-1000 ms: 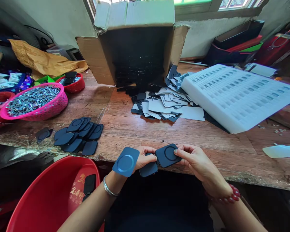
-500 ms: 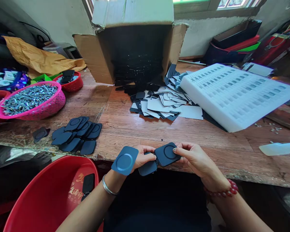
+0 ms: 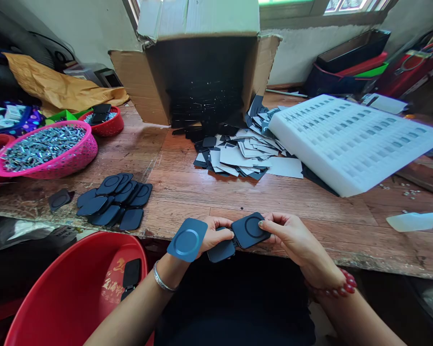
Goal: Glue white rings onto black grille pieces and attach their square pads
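Observation:
Between my hands, just over the table's front edge, is a black folding charger pad [image 3: 250,231] made of two hinged squares, one marked with a ring. My left hand [image 3: 216,234] is closed around it near the hinge, thumb on top. My right hand [image 3: 283,230] pinches the ringed square at its right side, thumb on the face. A thin dark square sheet with a ring [image 3: 187,239] rests over the back of my left hand by the wrist. To the left on the table lies a pile of similar black pads [image 3: 111,202].
A red tub [image 3: 75,288] stands below the table edge, with a black pad inside. Pink basket [image 3: 46,163] of small metal parts sits left. Behind are an open cardboard box [image 3: 202,19], loose black and white sheets [image 3: 238,156] and a white foam tray [image 3: 353,139].

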`<state>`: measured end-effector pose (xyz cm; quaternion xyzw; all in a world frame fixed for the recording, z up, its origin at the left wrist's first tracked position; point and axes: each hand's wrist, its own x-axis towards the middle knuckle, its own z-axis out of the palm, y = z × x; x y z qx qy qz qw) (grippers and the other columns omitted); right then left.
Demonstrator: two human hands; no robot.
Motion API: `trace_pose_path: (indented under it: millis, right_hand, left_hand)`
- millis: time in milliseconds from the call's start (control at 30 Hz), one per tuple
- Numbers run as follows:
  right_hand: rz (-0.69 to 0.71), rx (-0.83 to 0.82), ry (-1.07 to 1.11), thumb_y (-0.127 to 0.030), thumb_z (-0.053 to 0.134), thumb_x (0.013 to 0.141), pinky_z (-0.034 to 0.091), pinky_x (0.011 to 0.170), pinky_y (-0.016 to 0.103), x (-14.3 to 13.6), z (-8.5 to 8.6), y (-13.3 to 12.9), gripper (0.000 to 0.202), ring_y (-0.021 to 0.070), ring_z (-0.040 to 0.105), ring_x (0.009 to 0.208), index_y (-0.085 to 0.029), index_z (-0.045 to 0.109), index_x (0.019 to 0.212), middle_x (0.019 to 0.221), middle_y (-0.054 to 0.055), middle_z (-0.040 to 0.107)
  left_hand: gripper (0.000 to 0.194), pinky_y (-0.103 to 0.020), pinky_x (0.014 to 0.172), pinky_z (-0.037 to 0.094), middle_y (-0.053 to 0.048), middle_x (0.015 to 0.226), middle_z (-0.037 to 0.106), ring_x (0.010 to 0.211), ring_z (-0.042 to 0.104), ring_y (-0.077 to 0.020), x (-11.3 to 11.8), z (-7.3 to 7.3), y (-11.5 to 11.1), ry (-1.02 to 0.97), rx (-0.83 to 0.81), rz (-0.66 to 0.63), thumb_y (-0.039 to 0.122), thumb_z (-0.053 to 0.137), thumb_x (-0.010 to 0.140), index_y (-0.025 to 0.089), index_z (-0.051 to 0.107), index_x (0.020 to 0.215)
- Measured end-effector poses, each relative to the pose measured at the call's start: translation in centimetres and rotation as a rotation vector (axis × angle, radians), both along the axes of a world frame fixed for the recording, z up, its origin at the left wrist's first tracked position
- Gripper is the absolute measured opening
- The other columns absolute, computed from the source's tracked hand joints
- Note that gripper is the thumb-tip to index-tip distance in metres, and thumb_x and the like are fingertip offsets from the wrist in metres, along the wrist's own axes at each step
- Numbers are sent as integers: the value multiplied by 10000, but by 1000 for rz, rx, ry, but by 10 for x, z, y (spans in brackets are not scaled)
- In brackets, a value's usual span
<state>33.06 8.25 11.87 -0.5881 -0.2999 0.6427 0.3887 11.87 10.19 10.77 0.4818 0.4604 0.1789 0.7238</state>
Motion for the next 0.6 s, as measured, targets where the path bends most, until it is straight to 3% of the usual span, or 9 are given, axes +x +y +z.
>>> trace_pose_path:
  millis: [400, 600]
  right_hand:
    - [-29, 15, -9, -437, 908, 446, 462, 525, 266, 0, -2, -2, 471, 116, 488, 562, -189, 513, 510, 584, -29, 502]
    - [-30, 39, 16, -417, 902, 496, 479, 529, 260, 1, -7, -2, 467, 113, 486, 565, -190, 495, 515, 590, -28, 513]
  left_hand:
    - [324, -244, 584, 411, -26, 733, 671, 617, 548, -133, 2, -1, 0, 24, 0, 1, 337, 641, 678, 150, 760, 913]
    - [296, -269, 678, 453, -36, 794, 708, 694, 597, -158, 4, -1, -1, 35, 37, 17, 319, 643, 700, 160, 764, 918]
